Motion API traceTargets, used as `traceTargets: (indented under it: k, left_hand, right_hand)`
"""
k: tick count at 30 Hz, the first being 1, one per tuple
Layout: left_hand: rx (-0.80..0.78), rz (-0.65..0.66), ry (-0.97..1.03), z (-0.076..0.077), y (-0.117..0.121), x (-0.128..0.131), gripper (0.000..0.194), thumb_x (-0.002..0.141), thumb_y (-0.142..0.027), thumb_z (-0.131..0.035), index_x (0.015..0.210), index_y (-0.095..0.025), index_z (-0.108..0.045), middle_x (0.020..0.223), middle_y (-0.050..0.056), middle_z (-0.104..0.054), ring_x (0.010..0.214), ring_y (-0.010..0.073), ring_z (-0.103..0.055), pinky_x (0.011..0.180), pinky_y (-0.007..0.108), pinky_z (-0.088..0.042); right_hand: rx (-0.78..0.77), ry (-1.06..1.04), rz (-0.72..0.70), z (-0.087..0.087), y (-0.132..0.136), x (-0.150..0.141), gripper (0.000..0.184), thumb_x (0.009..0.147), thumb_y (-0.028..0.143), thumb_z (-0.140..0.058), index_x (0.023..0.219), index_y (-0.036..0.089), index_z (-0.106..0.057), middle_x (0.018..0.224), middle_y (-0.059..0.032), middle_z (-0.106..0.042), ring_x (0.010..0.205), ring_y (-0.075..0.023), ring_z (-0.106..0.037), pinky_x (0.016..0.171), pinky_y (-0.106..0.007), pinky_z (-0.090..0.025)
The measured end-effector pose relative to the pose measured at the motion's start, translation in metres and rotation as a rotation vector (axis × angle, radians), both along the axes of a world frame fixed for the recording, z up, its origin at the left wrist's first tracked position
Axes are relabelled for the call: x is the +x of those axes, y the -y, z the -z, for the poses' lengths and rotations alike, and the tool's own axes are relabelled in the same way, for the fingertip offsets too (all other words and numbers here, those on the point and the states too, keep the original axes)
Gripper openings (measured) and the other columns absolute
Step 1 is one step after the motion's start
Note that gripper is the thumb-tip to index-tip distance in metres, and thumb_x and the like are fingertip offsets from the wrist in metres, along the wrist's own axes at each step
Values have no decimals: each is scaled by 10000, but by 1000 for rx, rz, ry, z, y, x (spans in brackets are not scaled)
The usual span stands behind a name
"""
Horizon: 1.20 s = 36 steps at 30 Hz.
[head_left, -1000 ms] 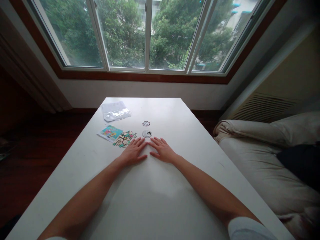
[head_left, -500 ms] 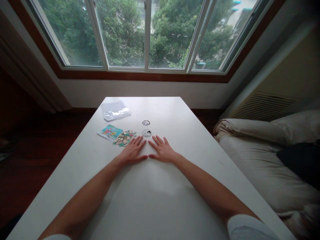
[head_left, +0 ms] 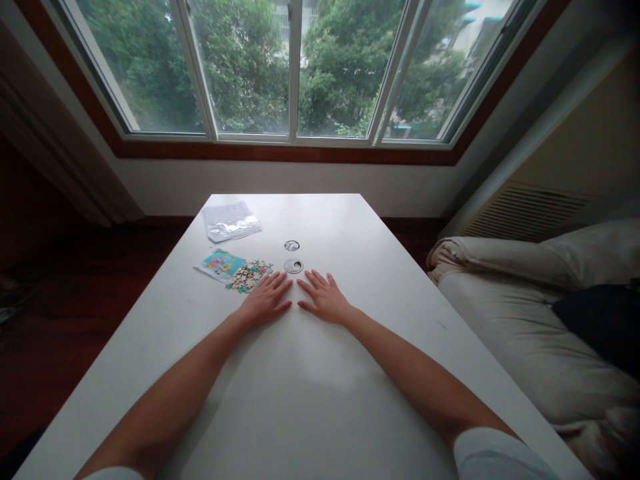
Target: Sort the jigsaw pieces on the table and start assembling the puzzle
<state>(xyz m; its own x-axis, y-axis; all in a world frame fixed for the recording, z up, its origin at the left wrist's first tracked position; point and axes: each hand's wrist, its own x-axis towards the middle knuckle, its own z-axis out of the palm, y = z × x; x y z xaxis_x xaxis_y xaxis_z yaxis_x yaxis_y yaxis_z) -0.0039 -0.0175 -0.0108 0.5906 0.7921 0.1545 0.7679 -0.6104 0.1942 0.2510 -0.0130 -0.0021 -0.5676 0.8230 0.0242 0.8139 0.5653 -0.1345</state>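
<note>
My left hand lies palm down with its fingers spread, holding nothing. Its fingertips are at the right edge of a heap of loose jigsaw puzzle pieces. Partly under or against that heap is a colourful picture packet with a blue ground. My right hand rests flat too, fingers apart and nothing in them. A small gap separates the two thumbs. Just beyond the fingertips are two round metallic fittings in the tabletop, a nearer one and a farther one.
A clear plastic bag lies at the far left of the white table. Beyond the table's far edge are a wall and a window. To the right stands a beige sofa with a dark cloth on it.
My thumbs have drawn slightly apart, from nearly touching to a small gap. The puzzle pieces, packet and bag have not moved.
</note>
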Motion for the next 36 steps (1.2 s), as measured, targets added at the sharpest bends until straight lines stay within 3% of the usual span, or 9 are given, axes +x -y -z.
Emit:
traceTargets:
  k: [20, 36]
  left_hand:
    - [2, -9, 26, 1, -1, 0, 603, 1002, -544, -429, 1541, -273, -407, 1641, 66, -329, 1525, 277, -274, 1268, 499, -184]
    - [-7, -10, 26, 1, 0, 0, 596, 1002, -539, -426, 1537, -276, -411, 1641, 63, -330, 1525, 274, -272, 1269, 505, -178]
  right_hand:
    - [32, -29, -14, 1, -3, 3, 681, 994, 656, -350, 1565, 286, -373, 1669, -87, -255, 1549, -290, -197, 1244, -536, -136]
    - [8, -14, -10, -2, -3, 3, 678, 994, 647, -357, 1576, 298, -349, 1680, -75, -222, 1553, -292, -182, 1246, -529, -124]
